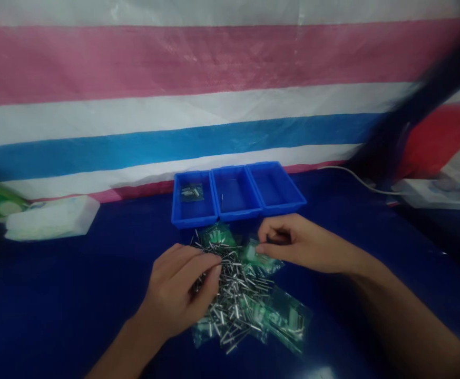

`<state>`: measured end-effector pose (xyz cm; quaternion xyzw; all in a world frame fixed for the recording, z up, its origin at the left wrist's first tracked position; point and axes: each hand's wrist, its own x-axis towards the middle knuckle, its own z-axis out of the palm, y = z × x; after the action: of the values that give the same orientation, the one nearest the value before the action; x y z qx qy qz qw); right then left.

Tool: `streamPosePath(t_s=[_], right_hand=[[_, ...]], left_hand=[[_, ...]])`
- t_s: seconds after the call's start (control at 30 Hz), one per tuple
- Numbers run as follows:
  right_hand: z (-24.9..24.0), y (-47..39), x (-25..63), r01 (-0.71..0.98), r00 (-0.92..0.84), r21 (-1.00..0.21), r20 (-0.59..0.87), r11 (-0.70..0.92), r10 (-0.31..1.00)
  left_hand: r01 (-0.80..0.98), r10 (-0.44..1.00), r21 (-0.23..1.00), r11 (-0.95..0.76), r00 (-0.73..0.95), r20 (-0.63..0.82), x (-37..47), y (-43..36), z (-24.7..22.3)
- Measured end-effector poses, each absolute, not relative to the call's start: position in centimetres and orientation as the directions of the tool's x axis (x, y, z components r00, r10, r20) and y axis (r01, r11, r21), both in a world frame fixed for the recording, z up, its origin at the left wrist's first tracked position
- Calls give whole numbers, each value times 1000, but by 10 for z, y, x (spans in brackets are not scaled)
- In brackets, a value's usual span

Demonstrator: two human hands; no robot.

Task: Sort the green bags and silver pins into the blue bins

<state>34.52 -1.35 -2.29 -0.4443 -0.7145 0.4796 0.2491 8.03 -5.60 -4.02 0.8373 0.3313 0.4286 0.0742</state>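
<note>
pile [233, 287]: lies on the dark blue table [107, 295], heaped with loose pins [235, 310], thin, metal and pointing every way
left hand [178, 284]: reaches over the left side of the pile, back of the hand up, with thumb and index bent close together at the tips, near the top of the pile; cannot tell whether pinching a pin or only touching
right hand [296, 239]: reaches in at the back right edge of the pile, with fingers curled and thumb tip close under the index; cannot tell whether gripping or just touching the side bag
side bag [267, 261]: lies at the back right edge of the pile, clear with a green tint, just under the right thumb
back bag [217, 235]: lies at the back edge of the pile, greenish, with pale pieces inside
front bag [291, 318]: lies at the front right of the pile, flat, partly blurred
left tray [195, 221]: stands behind the pile, blue, with a small bag [192, 193] of short pieces inside
middle tray [240, 192]: stands behind the pile, blue, with one pin leaning inside
right tray [275, 184]: stands behind and right of the pile, blue
white packet [54, 218]: sits well left of the pile
striped sheet [214, 63]: hangs behind the pile
cable [356, 176]: runs far behind and right of the pile
</note>
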Motion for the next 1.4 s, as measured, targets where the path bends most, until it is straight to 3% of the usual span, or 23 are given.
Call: streamPosePath(t_s=[0.13,0.27,0.47,0.7,1.03,1.4], right_hand=[[-15,-20,339,224,-403,-957,82,185,912],[-18,-31,324,44,-454,-983,139,178,880],[-27,-40,304,-34,-487,-990,139,140,862],[-27,-37,304,-34,-515,-978,194,206,835],[-25,-39,301,123,-461,-932,250,341,851],[-29,-40,296,204,-483,-867,315,454,817]], left_hand=[[507,662,444,-739,422,619,80,-55,-37],[483,690,497,-721,436,577,82,-54,-34],[274,774,758,-592,454,441,84,-57,-34],[153,923,926,-345,233,306,80,-59,-36],[143,944,945,-295,200,264,82,-57,-36],[341,917,869,-358,302,259,78,-57,-38]])
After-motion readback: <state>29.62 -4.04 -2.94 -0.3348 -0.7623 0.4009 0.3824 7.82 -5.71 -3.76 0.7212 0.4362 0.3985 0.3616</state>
